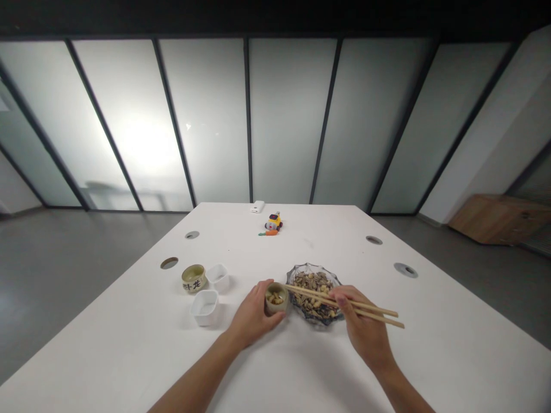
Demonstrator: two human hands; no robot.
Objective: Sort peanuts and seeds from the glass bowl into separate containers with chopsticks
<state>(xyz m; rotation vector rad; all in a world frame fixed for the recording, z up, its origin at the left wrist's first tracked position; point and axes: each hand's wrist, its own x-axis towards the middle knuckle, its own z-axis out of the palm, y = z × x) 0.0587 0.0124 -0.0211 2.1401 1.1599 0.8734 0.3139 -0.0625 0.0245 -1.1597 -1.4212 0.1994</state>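
My left hand [253, 312] is wrapped around a small ceramic cup [275, 308], tilted a little, with yellowish pieces [275, 297] inside. In my right hand [364, 327] is a pair of wooden chopsticks [365, 308], pointing left. Their tips reach the cup's right rim; whether they pinch anything I cannot make out. Beneath the chopsticks stands a scalloped glass bowl [297, 271], holding striped seeds [312, 281] mixed with yellowish pieces. The bowl sits just right of the cup.
Left of my hands stand a ceramic cup with dark characters [193, 279] and two white plastic containers, one behind [218, 277] and one in front [205, 308]. Farther back lie a toy vehicle [274, 221], a toy carrot [270, 233] and a white box [257, 206]. Round holes pierce the white table [129, 344].
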